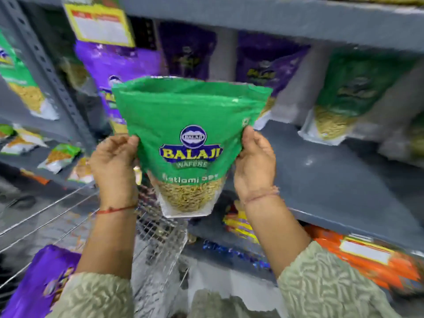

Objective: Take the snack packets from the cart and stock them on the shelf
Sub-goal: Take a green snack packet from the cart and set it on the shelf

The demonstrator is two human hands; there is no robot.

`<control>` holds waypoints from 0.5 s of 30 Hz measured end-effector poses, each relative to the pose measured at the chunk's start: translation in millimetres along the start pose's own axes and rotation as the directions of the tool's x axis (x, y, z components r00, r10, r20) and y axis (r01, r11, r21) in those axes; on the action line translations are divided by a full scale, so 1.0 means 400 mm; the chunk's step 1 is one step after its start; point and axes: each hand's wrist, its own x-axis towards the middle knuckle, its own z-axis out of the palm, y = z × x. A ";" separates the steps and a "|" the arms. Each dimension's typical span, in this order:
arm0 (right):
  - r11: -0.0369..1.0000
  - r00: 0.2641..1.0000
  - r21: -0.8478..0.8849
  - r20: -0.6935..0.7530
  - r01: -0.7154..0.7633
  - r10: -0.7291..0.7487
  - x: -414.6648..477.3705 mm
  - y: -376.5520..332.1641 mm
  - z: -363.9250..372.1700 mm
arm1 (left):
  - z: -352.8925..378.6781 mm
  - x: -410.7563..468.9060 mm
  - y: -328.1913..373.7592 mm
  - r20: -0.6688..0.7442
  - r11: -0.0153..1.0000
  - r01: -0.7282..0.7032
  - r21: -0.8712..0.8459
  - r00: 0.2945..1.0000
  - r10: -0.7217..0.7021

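A green Balaji snack packet (183, 125) with a clear window at its bottom is upright in the air in front of the grey shelf (332, 180). My left hand (112, 161) grips its left edge and my right hand (254, 166) grips its right edge. The wire cart (68, 216) is below and to the left, and a purple packet (46, 281) lies in it. On the shelf stand purple packets (263, 65) at the back and a green packet (344, 95) at the right.
A grey slotted upright (46, 65) divides this bay from the left one, which holds small green packets (59, 157). A yellow price tag (101, 21) hangs from the shelf above. Orange packets (367, 260) lie on the lower shelf.
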 end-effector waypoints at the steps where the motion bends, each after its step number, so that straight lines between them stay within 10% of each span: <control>1: 0.998 0.999 0.044 -0.023 0.035 -0.034 0.016 -0.053 -0.026 | 0.062 -0.011 -0.002 0.035 0.999 0.027 -0.025 0.999 -0.027; 15: 0.926 0.892 0.052 -0.296 0.373 -0.342 0.239 -0.544 -0.473 | 0.782 -0.244 -0.089 0.463 0.896 0.443 -0.015 0.798 -0.387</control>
